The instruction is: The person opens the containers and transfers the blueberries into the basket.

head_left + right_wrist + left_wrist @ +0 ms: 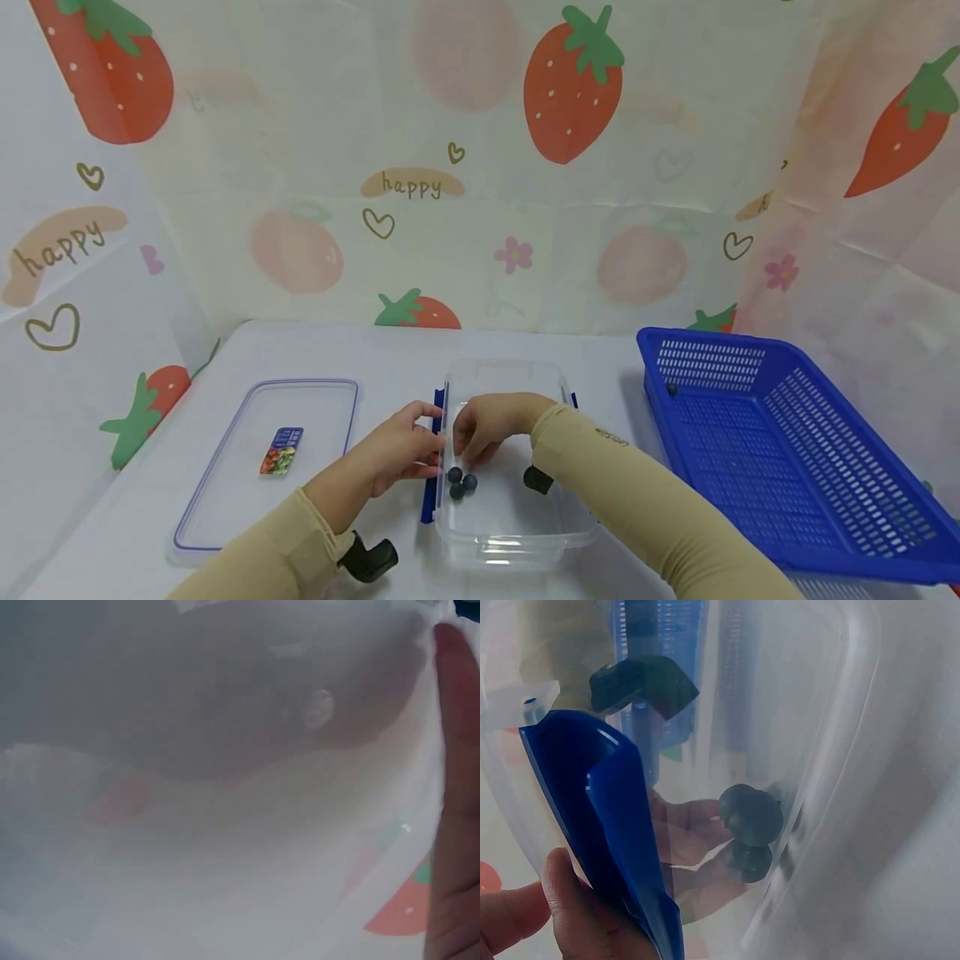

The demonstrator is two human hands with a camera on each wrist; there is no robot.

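A clear plastic box [517, 508] with blue side latches stands mid-table. Three dark blueberries [457, 491] lie together on its floor by the left wall; in the left wrist view these berries [754, 817] show through the plastic. My left hand [401, 446] touches the box's left side, its fingers at the lowered blue latch [630, 817]. Inside the box, my right hand [495, 423] reaches down with bent fingers just beyond the berries. Through the wall its fingertips [694, 844] appear apart, with nothing visible between them. The right wrist view is mostly blurred plastic.
A blue perforated basket [750, 517] stands at the right, one blueberry [672, 389] near its back left corner. At the left lies a clear lid [225, 500] with a colourful fruit label [282, 451]. Strawberry-print cloth walls [315, 150] surround the white table.
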